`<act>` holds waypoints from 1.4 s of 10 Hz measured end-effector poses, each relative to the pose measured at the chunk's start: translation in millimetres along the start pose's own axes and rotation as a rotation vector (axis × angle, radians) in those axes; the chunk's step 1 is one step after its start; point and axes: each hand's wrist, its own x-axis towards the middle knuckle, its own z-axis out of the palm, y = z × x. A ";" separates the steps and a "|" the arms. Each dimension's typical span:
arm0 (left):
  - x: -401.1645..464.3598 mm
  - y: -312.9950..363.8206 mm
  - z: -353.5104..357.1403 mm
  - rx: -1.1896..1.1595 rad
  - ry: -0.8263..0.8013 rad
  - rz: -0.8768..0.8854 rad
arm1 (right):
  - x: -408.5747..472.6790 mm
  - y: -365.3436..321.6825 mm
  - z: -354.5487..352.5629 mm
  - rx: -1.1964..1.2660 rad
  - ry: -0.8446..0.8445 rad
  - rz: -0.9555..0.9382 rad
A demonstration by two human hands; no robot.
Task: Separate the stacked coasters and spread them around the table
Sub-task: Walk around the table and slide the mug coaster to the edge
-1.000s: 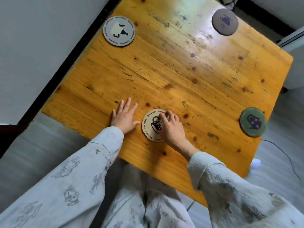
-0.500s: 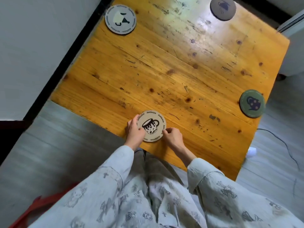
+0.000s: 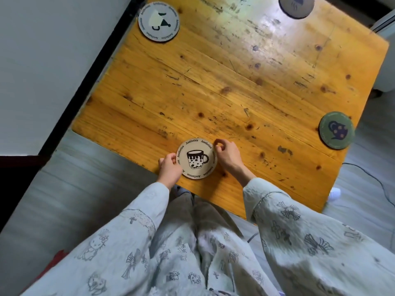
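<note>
A beige coaster (image 3: 196,158) with a black mug drawing lies flat near the front edge of the wooden table (image 3: 224,86). My left hand (image 3: 170,167) grips its left rim, thumb on top. My right hand (image 3: 227,154) rests against its right rim with fingers curled at the upper right edge. Whether more coasters lie under it cannot be told. Three others lie apart: a light grey coaster (image 3: 158,21) at the far left corner, a dark grey coaster (image 3: 296,6) at the far right, cut by the frame, and a green coaster (image 3: 336,130) at the right edge.
A white wall with a black strip (image 3: 89,75) runs along the table's left side. Grey floor surrounds the table, and a cable (image 3: 372,176) lies on it at the right. A white cabinet (image 3: 384,60) stands beyond the right corner. My knees sit under the front edge.
The beige coaster has slid toward the front edge. My left hand left the bare table and took its left rim. My right hand came off its top to its right rim.
</note>
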 end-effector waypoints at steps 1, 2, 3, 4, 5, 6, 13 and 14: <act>-5.1 -2.8 9.2 -0.064 -0.009 -0.007 | -5.8 0.7 4.5 0.004 -0.020 0.012; -0.1 1.9 4.6 -0.073 -0.002 0.016 | -13.8 2.1 6.3 0.092 -0.013 0.099; 9.7 6.7 -4.8 -0.029 -0.021 0.053 | -20.4 6.7 8.2 0.207 -0.012 0.207; 15.4 8.9 -11.8 0.036 -0.057 0.077 | -27.1 9.1 12.6 0.247 -0.022 0.257; 13.3 5.0 -14.4 0.047 -0.067 0.080 | -32.6 11.0 17.8 0.256 -0.013 0.256; 8.5 -4.4 -17.0 0.013 -0.068 0.061 | -38.0 13.0 23.3 0.266 -0.024 0.266; 2.5 -17.4 -24.0 0.018 -0.068 0.105 | -38.5 14.6 25.3 0.307 -0.063 0.267; 2.4 -14.9 -23.7 0.102 -0.042 0.148 | -37.5 13.1 22.5 0.252 -0.075 0.249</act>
